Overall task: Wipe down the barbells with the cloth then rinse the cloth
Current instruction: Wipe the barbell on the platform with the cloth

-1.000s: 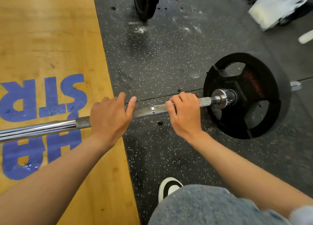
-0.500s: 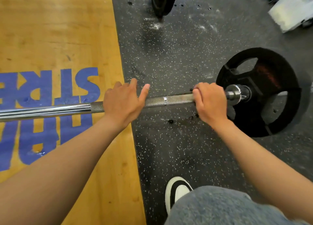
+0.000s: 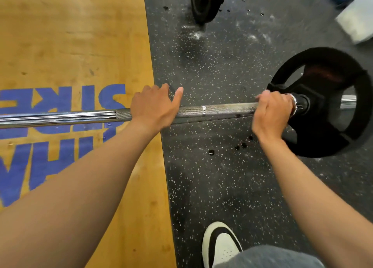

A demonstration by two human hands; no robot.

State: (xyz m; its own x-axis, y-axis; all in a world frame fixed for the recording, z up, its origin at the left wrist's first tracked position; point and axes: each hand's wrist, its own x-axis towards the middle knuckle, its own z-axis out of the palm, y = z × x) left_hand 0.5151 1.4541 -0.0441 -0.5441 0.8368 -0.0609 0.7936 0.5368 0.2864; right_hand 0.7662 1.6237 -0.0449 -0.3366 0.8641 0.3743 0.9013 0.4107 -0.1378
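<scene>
Lying across the floor, the barbell (image 3: 222, 109) is gripped by the right hand (image 3: 271, 111) beside the black plate (image 3: 331, 130), while the left hand (image 3: 154, 106) is laid over it farther from the plate, fingers loosely extended.

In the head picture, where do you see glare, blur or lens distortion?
Head view: bright glare streaks on the smooth part of the bar; the bag at top right is blurred; the wide lens bends the wood floor's edge; both hands, left and right, look fairly sharp.
</scene>
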